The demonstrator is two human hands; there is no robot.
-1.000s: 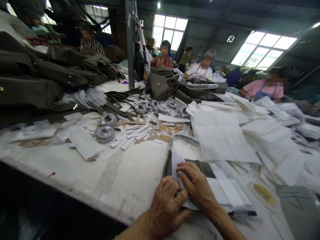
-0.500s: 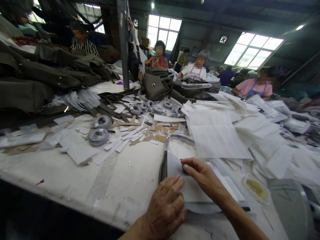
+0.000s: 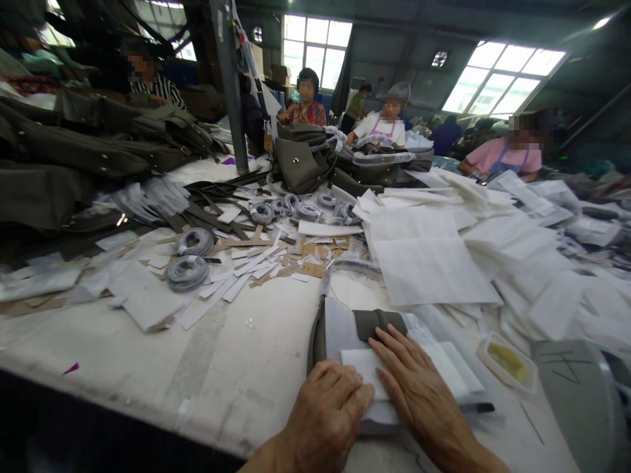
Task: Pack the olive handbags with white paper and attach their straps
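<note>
A dark grey-green handbag (image 3: pixel 318 338) lies on the table in front of me. Its arched handle (image 3: pixel 352 264) is wrapped in clear plastic and points away from me. White packing sheet (image 3: pixel 352 360) covers much of the bag's face, and a dark flap-like tab (image 3: pixel 367 324) shows above the sheet's folded edge. My left hand (image 3: pixel 328 410) has its fingers curled closed at the sheet's near left part. My right hand (image 3: pixel 419 381) lies flat with fingers stretched out, its fingertips over the dark tab and its palm over the sheet.
White sheets (image 3: pixel 428 256) are heaped behind and right of the bag. A small plastic tray (image 3: pixel 530 374) with something yellow stands at right, near a grey object (image 3: pixel 572 394). Wrapped coils (image 3: pixel 187 272), paper scraps and dark bags (image 3: pixel 300 164) lie farther back. Several people work beyond.
My right hand has gone from pinching a dark piece to lying flat on the bag. The white sheet is folded down toward me, and the dark tab now lies exposed.
</note>
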